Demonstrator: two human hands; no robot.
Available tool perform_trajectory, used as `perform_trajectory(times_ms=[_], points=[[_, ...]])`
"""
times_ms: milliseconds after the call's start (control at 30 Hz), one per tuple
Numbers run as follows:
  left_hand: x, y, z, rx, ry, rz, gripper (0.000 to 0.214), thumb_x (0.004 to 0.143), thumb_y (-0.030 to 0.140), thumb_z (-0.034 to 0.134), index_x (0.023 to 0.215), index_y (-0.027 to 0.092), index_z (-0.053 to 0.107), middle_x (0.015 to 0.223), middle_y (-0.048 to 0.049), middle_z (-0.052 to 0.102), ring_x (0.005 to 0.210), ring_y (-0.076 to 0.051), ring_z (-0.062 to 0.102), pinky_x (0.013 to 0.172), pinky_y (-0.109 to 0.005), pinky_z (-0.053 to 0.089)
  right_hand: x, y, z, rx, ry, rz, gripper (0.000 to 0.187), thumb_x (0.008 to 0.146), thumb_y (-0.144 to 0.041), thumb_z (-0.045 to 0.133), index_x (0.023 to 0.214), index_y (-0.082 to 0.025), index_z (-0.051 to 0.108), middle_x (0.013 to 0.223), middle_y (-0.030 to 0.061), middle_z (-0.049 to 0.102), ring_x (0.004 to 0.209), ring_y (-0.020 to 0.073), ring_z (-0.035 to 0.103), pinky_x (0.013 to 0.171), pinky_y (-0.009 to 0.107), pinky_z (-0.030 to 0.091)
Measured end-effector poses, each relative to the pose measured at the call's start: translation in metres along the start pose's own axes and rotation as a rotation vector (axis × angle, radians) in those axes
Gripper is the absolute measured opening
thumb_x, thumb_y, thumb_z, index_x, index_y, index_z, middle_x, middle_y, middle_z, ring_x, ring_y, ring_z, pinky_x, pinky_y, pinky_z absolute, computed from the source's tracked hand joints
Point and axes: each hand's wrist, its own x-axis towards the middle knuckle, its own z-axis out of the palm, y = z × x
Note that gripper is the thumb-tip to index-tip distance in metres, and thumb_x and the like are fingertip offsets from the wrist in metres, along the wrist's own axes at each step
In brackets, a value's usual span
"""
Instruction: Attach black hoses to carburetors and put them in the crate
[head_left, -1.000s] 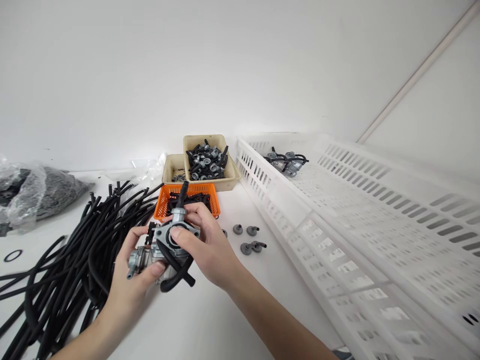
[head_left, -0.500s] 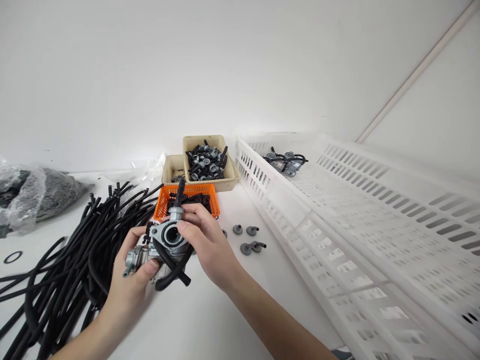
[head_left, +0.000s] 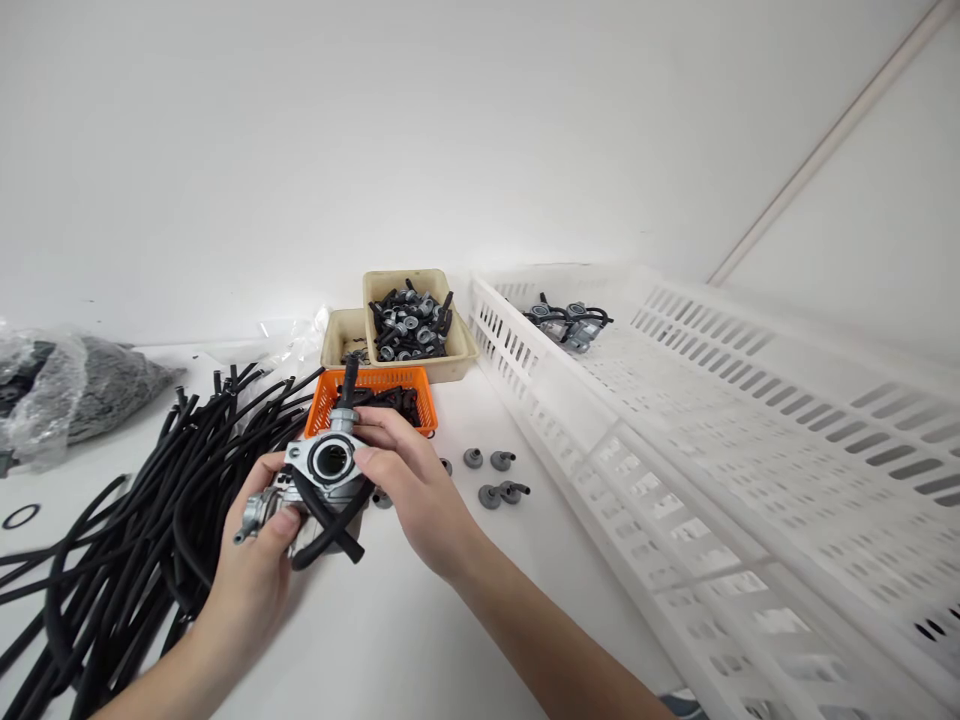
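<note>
A silver metal carburetor (head_left: 319,470) is held up over the white table between both hands. My left hand (head_left: 259,550) grips its lower left side, thumb across the body. My right hand (head_left: 409,480) is closed on its right side, with thumb and fingers by the flange. The round bore and its dark ring face me. A black cap with a stem (head_left: 349,385) stands up from the top, and black hoses (head_left: 330,530) cross below the bore. Part of the far side is hidden by my fingers.
Black hoses (head_left: 127,560) lie in a heap at left, beside a plastic bag of dark parts (head_left: 97,390). Behind are an orange basket (head_left: 427,400) and a beige bin (head_left: 461,350). Several grey caps (head_left: 491,496) lie near a white crate (head_left: 540,400) with carburetors (head_left: 570,325).
The carburetor has shifted slightly left and tipped so its bore faces me more squarely. My right thumb has moved off the bore to the flange's edge.
</note>
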Motion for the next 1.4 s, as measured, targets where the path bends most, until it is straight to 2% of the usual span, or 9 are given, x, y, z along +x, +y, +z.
perform_trajectory(times_ms=[133,233,433,633,800,1067,1400], points=[[-0.0001,0.0011,0.0012,-0.013,0.007,-0.009,0.056,0.044,0.052,0.088,0.084,0.02,0.063,0.068,0.003,0.063,0.052,-0.008,0.049,0.045,-0.016,0.043,-0.0001,0.0007,-0.0003,-0.016,-0.012,-0.033,0.028,0.076,-0.018,0.055,0.103,-0.021,0.058,0.11,0.005,0.067,0.116,0.0213,0.059,0.099,0.036,0.045],[-0.0008,0.0024,0.003,-0.019,0.014,-0.027,0.057,0.043,0.052,0.088,0.083,0.02,0.063,0.065,0.0038,0.061,0.048,-0.006,0.046,0.04,-0.015,0.039,0.0011,0.0029,0.0003,-0.022,-0.001,-0.038,0.027,0.075,-0.017,0.055,0.102,-0.021,0.058,0.109,0.0051,0.068,0.111,0.0208,0.061,0.096,0.035,0.048],[-0.0011,0.0041,0.0041,-0.024,0.055,-0.094,0.061,0.038,0.053,0.089,0.081,0.02,0.061,0.062,0.0043,0.06,0.047,-0.008,0.051,0.037,-0.013,0.038,0.0015,0.0035,0.0025,-0.061,0.022,-0.027,0.029,0.075,-0.014,0.055,0.103,-0.021,0.058,0.107,0.0044,0.068,0.102,0.0183,0.064,0.085,0.03,0.051],[-0.0004,0.0008,0.0022,-0.019,0.035,-0.101,0.061,0.044,0.054,0.087,0.087,0.021,0.06,0.061,0.0053,0.058,0.044,-0.007,0.049,0.037,-0.014,0.041,0.0014,0.0065,0.0015,-0.083,0.007,-0.018,0.033,0.078,-0.018,0.054,0.11,-0.022,0.057,0.11,0.0038,0.067,0.1,0.0177,0.063,0.083,0.029,0.051],[-0.0004,0.0,0.0021,-0.025,0.019,-0.09,0.057,0.047,0.052,0.087,0.086,0.021,0.059,0.06,0.0065,0.056,0.044,-0.006,0.048,0.038,-0.015,0.042,0.0009,0.008,0.0006,-0.086,-0.011,-0.004,0.042,0.074,-0.016,0.059,0.116,-0.023,0.055,0.111,0.0037,0.066,0.097,0.0179,0.063,0.083,0.031,0.051],[-0.0001,0.0004,0.0023,-0.026,0.033,-0.113,0.063,0.044,0.053,0.088,0.089,0.02,0.058,0.059,0.0067,0.057,0.043,-0.006,0.049,0.037,-0.015,0.042,0.0005,0.0045,0.0002,-0.117,-0.001,0.008,0.044,0.072,-0.015,0.06,0.115,-0.022,0.056,0.112,0.004,0.066,0.095,0.0174,0.063,0.083,0.031,0.052],[0.0005,-0.0005,0.0016,-0.02,-0.008,-0.102,0.059,0.051,0.051,0.086,0.091,0.02,0.057,0.061,0.006,0.058,0.044,-0.008,0.051,0.038,-0.016,0.043,0.0,0.0038,-0.0009,-0.116,0.006,0.008,0.044,0.072,-0.017,0.064,0.115,-0.021,0.056,0.114,0.0046,0.066,0.098,0.0182,0.064,0.088,0.033,0.051]])
